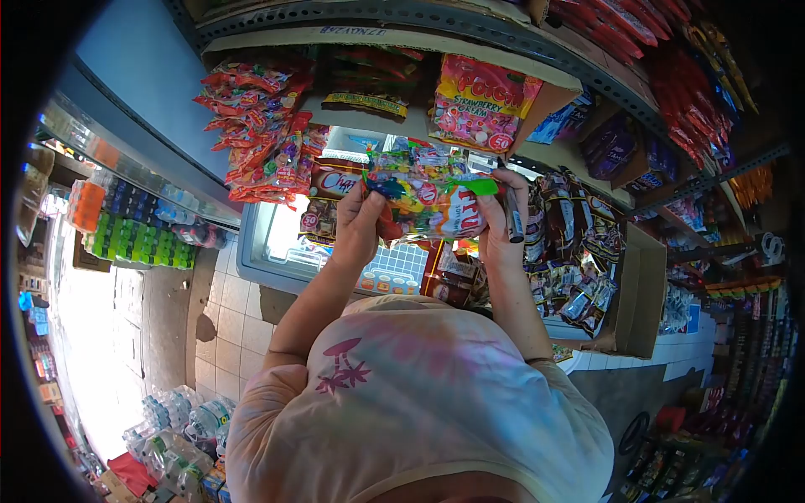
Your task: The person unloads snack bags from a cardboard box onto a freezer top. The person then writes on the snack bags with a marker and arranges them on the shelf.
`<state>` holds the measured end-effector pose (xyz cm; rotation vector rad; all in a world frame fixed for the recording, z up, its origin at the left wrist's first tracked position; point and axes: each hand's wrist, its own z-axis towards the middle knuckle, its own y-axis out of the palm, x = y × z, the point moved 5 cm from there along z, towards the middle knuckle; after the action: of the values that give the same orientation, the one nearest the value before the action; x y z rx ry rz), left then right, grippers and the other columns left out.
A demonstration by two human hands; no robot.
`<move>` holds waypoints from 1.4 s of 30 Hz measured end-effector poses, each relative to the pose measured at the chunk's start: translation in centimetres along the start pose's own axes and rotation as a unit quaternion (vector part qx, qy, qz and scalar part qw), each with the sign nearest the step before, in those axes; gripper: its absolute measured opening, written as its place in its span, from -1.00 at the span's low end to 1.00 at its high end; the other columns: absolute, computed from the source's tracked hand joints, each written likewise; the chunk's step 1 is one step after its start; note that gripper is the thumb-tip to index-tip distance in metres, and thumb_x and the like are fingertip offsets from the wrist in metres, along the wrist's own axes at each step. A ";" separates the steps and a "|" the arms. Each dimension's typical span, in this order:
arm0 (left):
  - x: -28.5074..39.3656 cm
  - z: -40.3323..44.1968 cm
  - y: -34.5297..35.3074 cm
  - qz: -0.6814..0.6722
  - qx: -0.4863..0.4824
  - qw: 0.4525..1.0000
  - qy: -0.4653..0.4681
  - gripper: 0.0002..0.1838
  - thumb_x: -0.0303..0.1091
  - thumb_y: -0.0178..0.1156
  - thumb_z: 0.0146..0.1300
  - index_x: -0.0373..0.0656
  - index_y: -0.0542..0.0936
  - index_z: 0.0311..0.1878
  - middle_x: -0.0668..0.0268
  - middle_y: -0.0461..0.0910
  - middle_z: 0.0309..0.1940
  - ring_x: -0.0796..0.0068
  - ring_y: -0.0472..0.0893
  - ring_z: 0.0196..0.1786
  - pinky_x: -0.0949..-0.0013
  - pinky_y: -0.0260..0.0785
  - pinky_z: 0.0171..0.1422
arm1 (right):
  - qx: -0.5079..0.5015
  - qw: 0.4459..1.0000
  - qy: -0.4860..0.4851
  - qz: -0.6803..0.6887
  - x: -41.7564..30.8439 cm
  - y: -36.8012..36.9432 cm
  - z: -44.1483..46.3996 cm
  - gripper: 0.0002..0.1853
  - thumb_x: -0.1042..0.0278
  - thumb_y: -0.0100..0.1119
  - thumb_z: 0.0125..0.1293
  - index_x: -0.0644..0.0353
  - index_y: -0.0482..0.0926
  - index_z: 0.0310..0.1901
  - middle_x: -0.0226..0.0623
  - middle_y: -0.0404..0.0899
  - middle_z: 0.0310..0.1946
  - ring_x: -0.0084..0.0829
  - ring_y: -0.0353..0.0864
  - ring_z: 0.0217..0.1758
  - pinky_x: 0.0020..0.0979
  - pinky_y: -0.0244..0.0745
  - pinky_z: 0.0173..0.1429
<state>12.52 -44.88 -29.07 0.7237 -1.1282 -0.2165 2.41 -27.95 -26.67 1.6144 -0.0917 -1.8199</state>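
Between my left hand [359,225] and right hand [501,226], colourful candy packaging [423,197] is gripped over a pale freezer [249,258], the fingers of each clasping one end. A slim dark object [513,216], possibly a marker, lies against my right fingers. Beyond, brown packs [574,243] sit beside the wall of a cardboard carton [641,289]; farther off appear a pink strawberry-cream bag [478,105] and piled red packs [262,126].

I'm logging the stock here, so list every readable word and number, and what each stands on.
"Potch", ending unclear: pink bag
"STRAWBERRY CREAM": same pink bag
"50": round badge on that bag
"Ch", rest unclear: leftmost brown bag
"50": that brown bag's badge
"Fru", cut off: held candy bag
Too small or blurred: upside-down marking on the cardboard edge; most print on other packs.
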 end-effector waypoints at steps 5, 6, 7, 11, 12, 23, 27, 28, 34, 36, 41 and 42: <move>-0.3 -0.4 -0.2 -0.032 0.026 0.999 -0.025 -0.57 -0.21 -0.08 0.41 -0.28 0.31 0.23 0.23 0.51 -0.02 0.45 0.56 0.00 0.36 0.47 0.05 | -0.009 1.000 -0.018 -0.017 0.7 -1.2 0.5 -0.83 0.47 0.13 0.29 0.22 0.43 -0.12 -0.39 0.47 -0.29 -0.62 0.44 -0.25 -0.58 0.38 -0.13; -0.2 -0.4 0.1 -0.037 0.033 0.999 -0.016 -0.54 -0.18 -0.12 0.43 -0.28 0.27 0.26 0.20 0.48 0.03 0.45 0.54 0.03 0.36 0.46 0.06 | -0.024 0.999 -0.025 -0.026 0.9 -1.3 0.4 -0.83 0.49 0.12 0.28 0.23 0.42 -0.11 -0.35 0.49 -0.25 -0.59 0.46 -0.20 -0.55 0.39 -0.07; 0.0 -0.4 0.3 -0.041 0.041 0.998 -0.006 -0.52 -0.15 -0.16 0.44 -0.27 0.24 0.28 0.18 0.45 0.07 0.45 0.52 0.06 0.37 0.46 0.07 | -0.040 0.998 -0.032 -0.035 0.7 -0.9 0.4 -0.83 0.51 0.12 0.28 0.23 0.42 -0.11 -0.31 0.51 -0.21 -0.55 0.48 -0.14 -0.53 0.39 -0.01; 0.3 -0.6 -0.4 -0.024 0.033 0.999 0.004 -0.48 -0.15 -0.19 0.44 -0.27 0.18 0.33 0.17 0.41 0.12 0.43 0.49 0.10 0.35 0.44 0.10 | -0.064 0.995 -0.032 -0.069 0.0 0.4 0.1 -0.78 0.56 0.14 0.25 0.26 0.41 -0.08 -0.20 0.52 -0.09 -0.46 0.50 0.01 -0.46 0.37 0.13; 0.6 -0.7 -0.4 -0.011 0.021 1.000 0.010 -0.48 -0.16 -0.19 0.44 -0.27 0.17 0.34 0.19 0.41 0.12 0.44 0.49 0.09 0.35 0.42 0.12 | -0.088 0.991 -0.052 -0.084 0.1 0.3 0.2 -0.75 0.58 0.15 0.23 0.27 0.40 -0.06 -0.15 0.51 -0.04 -0.42 0.48 0.06 -0.43 0.35 0.16; 1.4 -2.7 -1.0 0.264 -0.054 0.955 0.120 -0.52 -0.21 -0.11 0.41 -0.35 0.29 0.26 0.11 0.50 0.08 0.41 0.50 0.07 0.39 0.30 0.18 | -0.058 0.980 -0.102 -0.162 0.7 -0.2 0.3 -0.82 0.48 0.11 0.31 0.23 0.36 -0.10 -0.07 0.54 -0.03 -0.53 0.52 -0.09 -0.53 0.38 -0.02; 1.4 -3.1 -0.3 0.342 -0.107 0.920 0.160 -0.53 -0.22 -0.08 0.39 -0.38 0.33 0.22 0.08 0.48 0.11 0.40 0.52 0.05 0.34 0.31 0.18 | -0.019 0.958 -0.187 -0.219 -1.8 -0.1 1.1 -0.91 0.43 0.06 0.35 0.20 0.37 -0.20 -0.25 0.59 -0.23 -0.70 0.34 -0.39 -0.60 0.30 -0.22; 0.6 -3.5 -0.9 0.258 -0.101 0.959 0.057 -0.53 -0.23 -0.07 0.39 -0.38 0.34 0.22 0.08 0.48 0.11 0.42 0.52 0.03 0.34 0.32 0.15 | -0.011 0.920 -0.243 -0.307 -3.2 0.4 1.1 -0.89 0.43 0.10 0.32 0.19 0.39 -0.20 -0.27 0.60 -0.32 -0.69 0.41 -0.40 -0.59 0.34 -0.27; -2.5 -2.9 -8.3 0.238 0.027 0.970 -0.040 -0.43 -0.14 0.00 0.35 -0.34 0.27 0.29 0.10 0.41 0.18 0.43 0.52 0.02 0.32 0.32 0.16 | -0.118 0.896 -0.254 -0.344 -4.7 3.3 2.2 -0.85 0.55 0.26 0.15 0.19 0.50 -0.27 -0.34 0.53 -0.55 -0.56 0.50 -0.57 -0.56 0.38 -0.48; 0.2 -1.2 -6.8 0.223 0.056 0.973 0.010 -0.33 0.02 0.02 0.30 -0.31 0.25 0.30 0.17 0.37 0.21 0.43 0.42 0.14 0.34 0.25 0.23 | -0.149 0.879 -0.271 -0.364 -5.3 4.6 2.7 -0.86 0.55 0.26 0.14 0.20 0.51 -0.27 -0.31 0.54 -0.54 -0.52 0.53 -0.56 -0.53 0.39 -0.49; 4.8 1.1 1.9 0.487 -0.185 0.853 0.037 -0.43 -0.11 0.20 0.21 -0.36 0.43 0.14 0.18 0.59 -0.10 0.44 0.56 -0.04 0.36 0.36 0.05 | -0.348 0.778 -0.311 -0.419 -3.9 10.0 2.3 -0.81 0.51 0.32 0.07 0.18 0.57 -0.25 -0.30 0.63 -0.42 -0.41 0.63 -0.44 -0.45 0.48 -0.36; 2.8 1.2 1.1 0.493 -0.174 0.849 -0.076 -0.60 -0.16 0.17 0.26 -0.38 0.51 -0.08 0.30 0.61 -0.32 0.52 0.56 -0.28 0.38 0.41 -0.17 | -0.364 0.753 -0.312 -0.450 -3.6 10.6 2.2 -0.81 0.46 0.34 0.06 0.18 0.59 -0.26 -0.30 0.63 -0.40 -0.38 0.63 -0.41 -0.43 0.48 -0.34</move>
<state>12.48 -45.89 -26.03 -0.2562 -1.4312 0.4033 5.10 -34.96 -18.03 0.3990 1.1435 -2.5448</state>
